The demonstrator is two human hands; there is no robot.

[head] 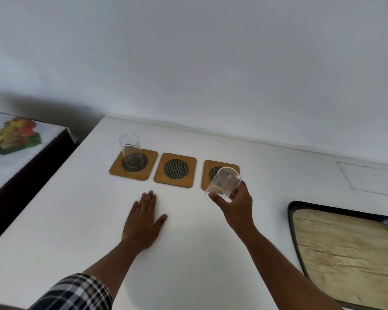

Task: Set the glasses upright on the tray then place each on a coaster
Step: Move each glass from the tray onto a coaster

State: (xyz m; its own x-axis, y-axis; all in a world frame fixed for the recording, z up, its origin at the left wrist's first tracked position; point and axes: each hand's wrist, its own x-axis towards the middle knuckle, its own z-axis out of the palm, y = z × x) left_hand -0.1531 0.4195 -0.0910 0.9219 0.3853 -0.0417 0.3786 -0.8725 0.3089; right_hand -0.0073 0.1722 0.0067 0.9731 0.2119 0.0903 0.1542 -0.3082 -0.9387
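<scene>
Carried glass (224,183): is being held tilted, above the near edge of the right coaster (220,174), apparently so that it can be lowered onto the mesh disc.
Right hand (235,203): fingers are being kept wrapped around the lower wall of the carried glass, thumb on the near side; the grip low on the body is judged to leave the base free for setting down.
Placed glass (130,151): is standing upright on the left coaster (133,164), toward the counter's far left corner.
Middle coaster (175,170): is lying bare between the other two, in one row along the far edge.
Left hand (143,222): is being rested flat on the counter (188,253), fingers extended, holding nothing; probably for support.
Tray (345,251): is lying at the right edge, no glasses showing on it.
Progress: one placement is judged done, a second under way.
</scene>
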